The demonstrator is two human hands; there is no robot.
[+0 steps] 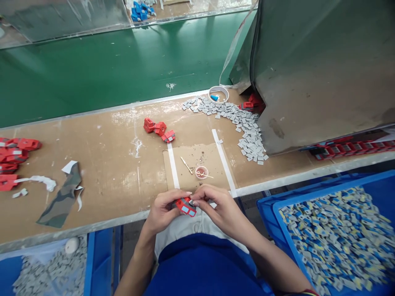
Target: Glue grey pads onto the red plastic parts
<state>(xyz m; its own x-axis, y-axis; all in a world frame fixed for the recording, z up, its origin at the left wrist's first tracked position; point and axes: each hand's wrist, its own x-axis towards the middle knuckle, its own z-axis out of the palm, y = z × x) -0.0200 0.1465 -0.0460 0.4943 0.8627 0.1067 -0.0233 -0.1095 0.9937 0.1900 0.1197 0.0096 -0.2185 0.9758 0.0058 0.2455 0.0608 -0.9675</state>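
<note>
Here both hands pinch one red part (186, 206) at the table's near edge: left hand (162, 211) fingers closed on its left end, right hand (222, 209) fingertips clamped on its right end.

You hold one red part (185, 206). Three red parts (159, 128) sit mid-bench; one small dish (201, 172), one white ring (218, 94), two blue bins (324, 205).

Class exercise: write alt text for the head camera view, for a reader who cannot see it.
Left hand and right hand hold a small red part at the workbench edge; grey pieces lie beyond.
</note>
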